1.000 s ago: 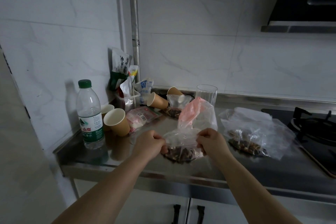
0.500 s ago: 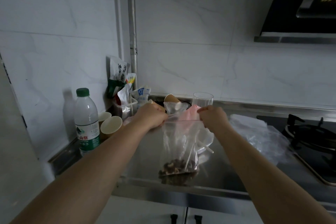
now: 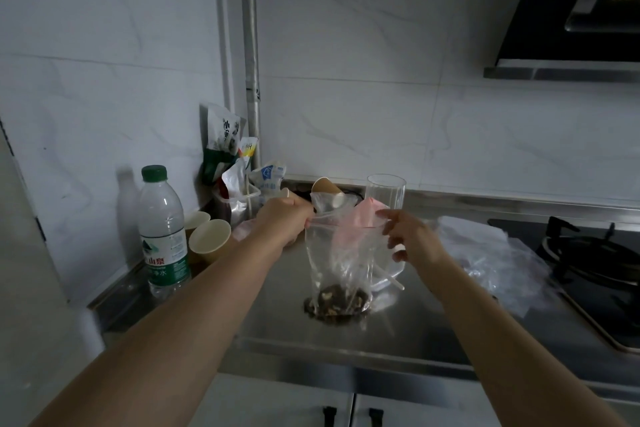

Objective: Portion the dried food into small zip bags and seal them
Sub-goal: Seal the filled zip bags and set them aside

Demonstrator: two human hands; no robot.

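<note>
Progress on this portion looks close to its end: one small zip bag (image 3: 341, 263) stands upright on the steel bench (image 3: 433, 329), with a dark heap of dried food (image 3: 337, 298) settled in its bottom. The left hand (image 3: 282, 218) has its fingers curled and pinches the left end of the bag's top strip, holding it taut. The right hand (image 3: 410, 237) is at the right end of that strip with its fingers spread and relaxed; its fingertips seem to touch the edge, but I cannot see a firm pinch there. The zip line looks drawn straight across, so my judgement is that the seal is either just pressed or still wants a last run along it (the dim light does not let me tell whether the track is fully joined).

Behind the bag a pink-tinted bag (image 3: 360, 222) leans against a clear glass (image 3: 386, 194). To the right, near the stove (image 3: 588, 253), lies a larger crumpled plastic bag (image 3: 491, 253); its contents cannot be made out here. It is probably the supply, so further portions likely remain. A second small bag (image 3: 323, 201) sits by the tipped paper cup (image 3: 325, 187) further back. A water bottle (image 3: 162, 232) and two paper cups (image 3: 207, 239) stand at the left.
</note>
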